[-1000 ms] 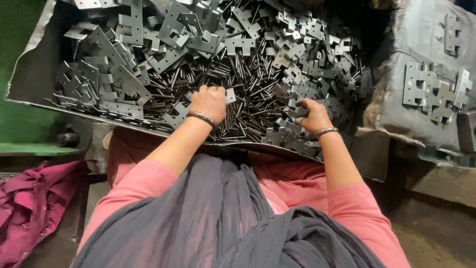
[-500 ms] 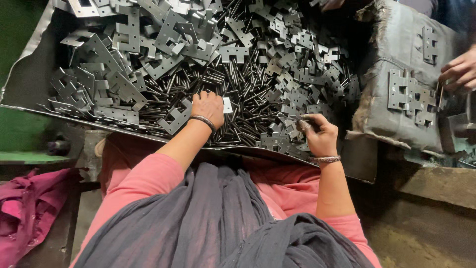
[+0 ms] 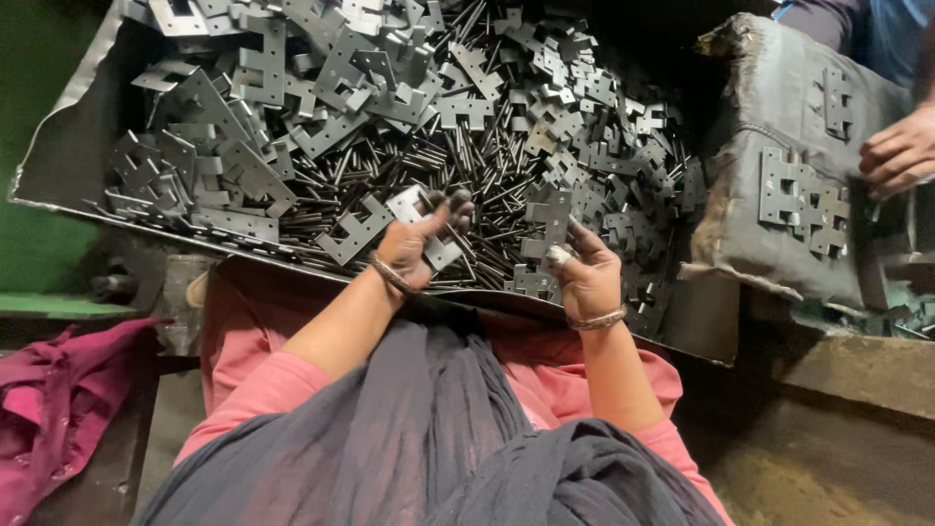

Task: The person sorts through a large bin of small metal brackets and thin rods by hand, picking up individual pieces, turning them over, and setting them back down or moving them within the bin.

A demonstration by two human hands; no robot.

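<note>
Since half a second ago, the left hand (image 3: 414, 244) has lifted off the pile and now pinches a flat notched metal plate (image 3: 426, 226) between thumb and fingers, while the right hand (image 3: 582, 278) has turned palm-inward and raised a second plate (image 3: 548, 219), gripped at its lower edge. Both hands wear a bangle at the wrist. Just beyond the hands lies a shallow metal tray (image 3: 68, 156), heaped with loose notched plates (image 3: 292, 107) and thin dark pins (image 3: 458, 166), too many to count. Well to the right of the right hand, a padded grey block (image 3: 779, 107) carries a few plates, and another person's hand (image 3: 901, 151) rests at its far edge.
</note>
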